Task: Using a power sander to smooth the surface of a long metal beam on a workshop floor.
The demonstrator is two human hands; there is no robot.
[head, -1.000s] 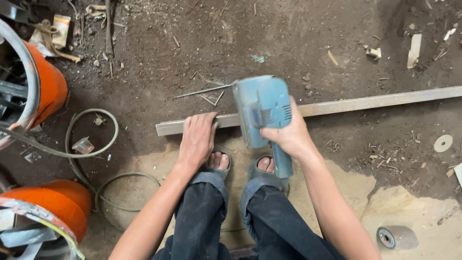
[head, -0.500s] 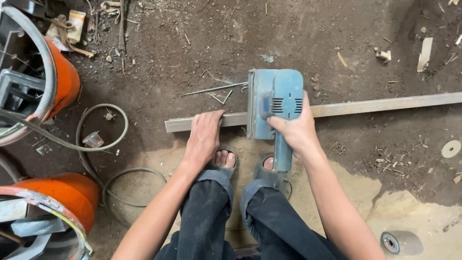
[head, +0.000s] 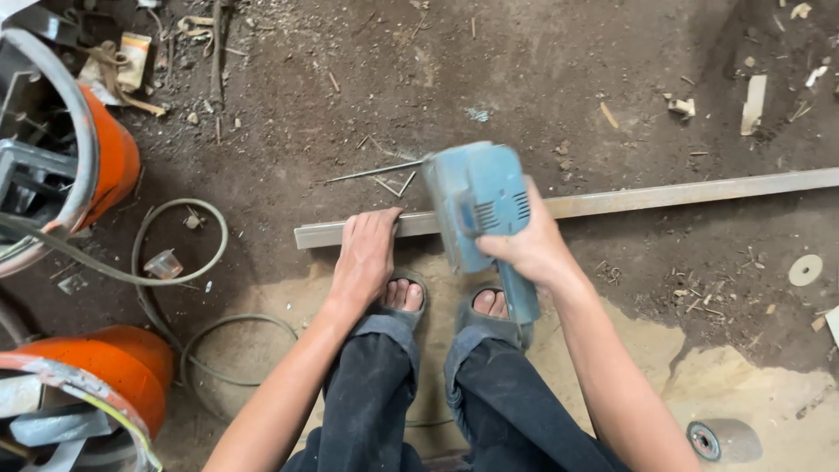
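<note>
Gripping the rear handle of a blue boxy handheld power tool (head: pixel 479 205), the right hand (head: pixel 527 249) is closing its fingers firmly around the grip, with the tool's body sitting across a long pale wooden strip (head: pixel 664 196). That strip is lying on the dark dirt floor (head: pixel 542 79), running from about 9 o'clock of the tool out toward 3 o'clock and the picture's right edge. At 9 o'clock of the tool, the left hand (head: pixel 365 256) is pressing flat, palm down with fingers extended and holding nothing, onto the strip near its left end. Directly at 6 o'clock of the hands, two feet in grey open-toed sandals (head: pixel 398 297) are standing on a patch of pale sawdust, with dark trouser legs (head: pixel 371 402) rising toward the camera. A thin metal rod (head: pixel 371 172) is lying on the dirt at 10 o'clock of the tool, just beside it. Well apart at 9 o'clock, a grey hose (head: pixel 179 253) is looping over the ground next to orange machine housings (head: pixel 114 162). A small round disc (head: pixel 805 269) is resting on the dirt at 3 o'clock, and a short grey roller (head: pixel 721 440) is lying at 5 o'clock near the lower right corner.
</note>
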